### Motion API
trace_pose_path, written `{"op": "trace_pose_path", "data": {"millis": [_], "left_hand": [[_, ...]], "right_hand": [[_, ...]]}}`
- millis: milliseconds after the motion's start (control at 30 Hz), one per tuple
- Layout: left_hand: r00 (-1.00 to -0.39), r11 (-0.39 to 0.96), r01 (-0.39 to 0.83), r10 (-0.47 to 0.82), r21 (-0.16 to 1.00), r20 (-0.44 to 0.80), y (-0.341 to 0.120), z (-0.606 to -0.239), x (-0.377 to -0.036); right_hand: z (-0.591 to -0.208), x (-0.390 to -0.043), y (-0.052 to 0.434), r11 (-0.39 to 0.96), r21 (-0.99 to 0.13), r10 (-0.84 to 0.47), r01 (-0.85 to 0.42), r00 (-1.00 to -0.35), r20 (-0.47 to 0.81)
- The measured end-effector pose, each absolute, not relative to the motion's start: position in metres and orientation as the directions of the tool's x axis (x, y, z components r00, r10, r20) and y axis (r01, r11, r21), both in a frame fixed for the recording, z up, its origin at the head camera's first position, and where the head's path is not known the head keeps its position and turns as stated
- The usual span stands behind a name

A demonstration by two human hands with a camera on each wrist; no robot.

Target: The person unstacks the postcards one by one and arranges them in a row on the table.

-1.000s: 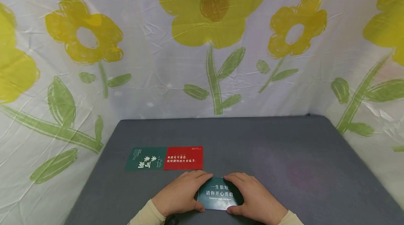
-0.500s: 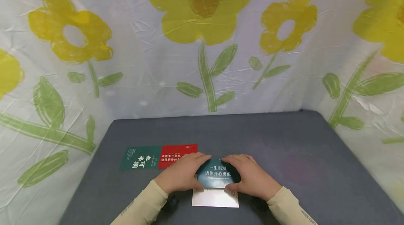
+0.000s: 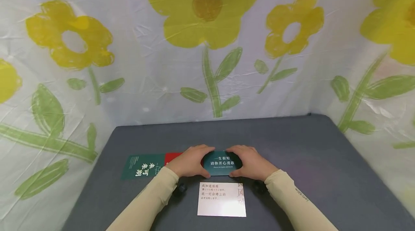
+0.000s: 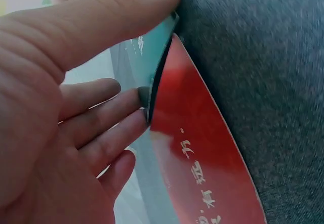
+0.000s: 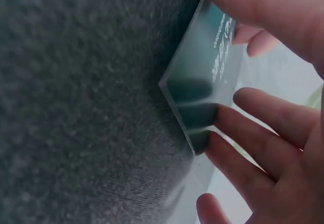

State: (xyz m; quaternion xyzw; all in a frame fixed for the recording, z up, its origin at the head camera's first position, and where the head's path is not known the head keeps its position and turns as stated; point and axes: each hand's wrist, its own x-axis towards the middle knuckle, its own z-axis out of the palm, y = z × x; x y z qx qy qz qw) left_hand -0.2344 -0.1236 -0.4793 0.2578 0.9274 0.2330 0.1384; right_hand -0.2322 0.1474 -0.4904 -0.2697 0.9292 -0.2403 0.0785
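1. Head: teal card [image 3: 221, 163] sits between left hand [image 3: 192, 161] and right hand [image 3: 251, 162], both grasping it, fingers at far edge, thumbs at near corners; white lettering faces up and reads upright from the wearer's side
2. Head, surroundings: grey table [image 3: 279, 137] bears a pale card [image 3: 222, 200] with printed text, just nearer the wearer than teal card, gap between; red card [image 3: 172, 157] partly hidden behind left hand, green card [image 3: 142, 166] adjoining it on the left; flower-print cloth [image 3: 136, 90] behind table; cream sleeves [image 3: 146, 196] on both arms
3. Left wrist: thumb on one edge of teal card, fingertips at the opposite edge, so it's held; red card lies right beside teal card's end, contact or slight overlap unclear
4. Right wrist: teal card pinched between thumb and fingers, one corner pointing out over grey table; finger reflections on its glossy face
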Motion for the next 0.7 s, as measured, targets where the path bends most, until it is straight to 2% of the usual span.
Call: {"op": "trace_pose_path", "data": {"millis": [267, 700], "left_hand": [[-0.834, 0.757, 0.382, 0.529, 0.53, -0.155, -0.1272, -0.4814, -0.2418], [-0.839, 0.782, 0.379, 0.516, 0.495, -0.172, -0.1256, -0.4809, -0.2409]], "right_hand": [[-0.4938, -0.2394, 0.1466, 0.737, -0.542, -0.51, -0.403, -0.859, -0.055], [-0.4915, -0.2374, 0.1461, 0.749, -0.529, -0.505, -0.398, -0.86, -0.067]]}}
